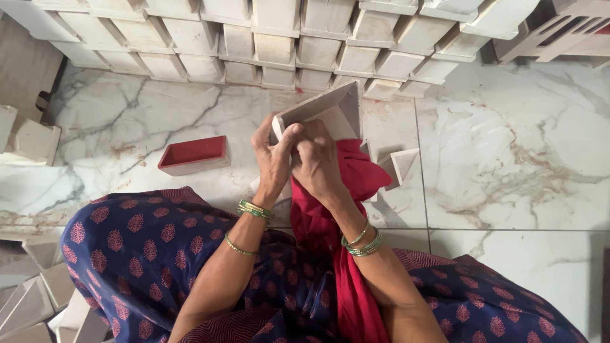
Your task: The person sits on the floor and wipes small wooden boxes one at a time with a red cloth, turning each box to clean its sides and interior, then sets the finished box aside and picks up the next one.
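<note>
White box (330,111) sits up off the marble floor (508,159), over the lap; left hand (272,155) grips its edge tight; right hand (316,159) presses a red cloth (356,174) inside; best hold it steady, rub slowly.

The right hand (316,159) covers the lower part of the pale box (330,111), so that box's near wall and base stay hidden, and the fingers of this hand cannot be seen where they press inside. The left hand (272,155) hides the box's left corner. A red cloth (346,190) conceals most of another pale box (399,166) and the floor under it. The stacked pale boxes (286,38) run off the top edge, their full height unseen. More pale boxes (38,298) at lower left are cut by the frame. Both forearms leave the bottom edge.
</note>
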Demonstrator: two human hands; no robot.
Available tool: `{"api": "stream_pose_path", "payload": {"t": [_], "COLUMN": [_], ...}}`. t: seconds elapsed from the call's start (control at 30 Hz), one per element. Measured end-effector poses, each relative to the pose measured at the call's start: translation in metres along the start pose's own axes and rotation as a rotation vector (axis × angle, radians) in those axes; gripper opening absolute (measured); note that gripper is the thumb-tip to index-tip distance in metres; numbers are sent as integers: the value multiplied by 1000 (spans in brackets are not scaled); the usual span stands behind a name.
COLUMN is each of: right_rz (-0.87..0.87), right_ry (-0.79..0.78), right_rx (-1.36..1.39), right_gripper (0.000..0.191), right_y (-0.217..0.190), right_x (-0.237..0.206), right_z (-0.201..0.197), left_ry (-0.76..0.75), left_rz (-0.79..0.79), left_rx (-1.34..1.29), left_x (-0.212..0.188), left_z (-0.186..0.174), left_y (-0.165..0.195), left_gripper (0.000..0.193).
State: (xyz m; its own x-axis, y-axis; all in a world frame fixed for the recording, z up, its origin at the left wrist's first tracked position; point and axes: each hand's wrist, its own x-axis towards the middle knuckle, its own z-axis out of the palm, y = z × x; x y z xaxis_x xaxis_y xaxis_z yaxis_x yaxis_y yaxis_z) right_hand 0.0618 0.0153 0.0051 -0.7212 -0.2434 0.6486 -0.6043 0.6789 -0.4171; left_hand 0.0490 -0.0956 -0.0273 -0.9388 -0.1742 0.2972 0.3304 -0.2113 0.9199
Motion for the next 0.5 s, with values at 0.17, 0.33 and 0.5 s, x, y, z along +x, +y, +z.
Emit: {"api": "stream_pose_path", "payload": {"t": [0.17,0.33,0.5], "right_rz": [-114,-104,-162], "right_ry": [-59,-78,-75], "right_rx": [41,-10,-147], "right_gripper": [28,29,31], "right_y": [3,13,5], "right_x": [-4,-3,-4], "right_z": [-23,-56,-39], "left_ry": [-5,-23,-39], "left_rz": [31,19,-231], "left_rx": [47,142,164], "left_x": [3,20,31], "left_z": [-4,-20,-33], "left_y": [4,15,21], "left_gripper": [36,38,45]}}
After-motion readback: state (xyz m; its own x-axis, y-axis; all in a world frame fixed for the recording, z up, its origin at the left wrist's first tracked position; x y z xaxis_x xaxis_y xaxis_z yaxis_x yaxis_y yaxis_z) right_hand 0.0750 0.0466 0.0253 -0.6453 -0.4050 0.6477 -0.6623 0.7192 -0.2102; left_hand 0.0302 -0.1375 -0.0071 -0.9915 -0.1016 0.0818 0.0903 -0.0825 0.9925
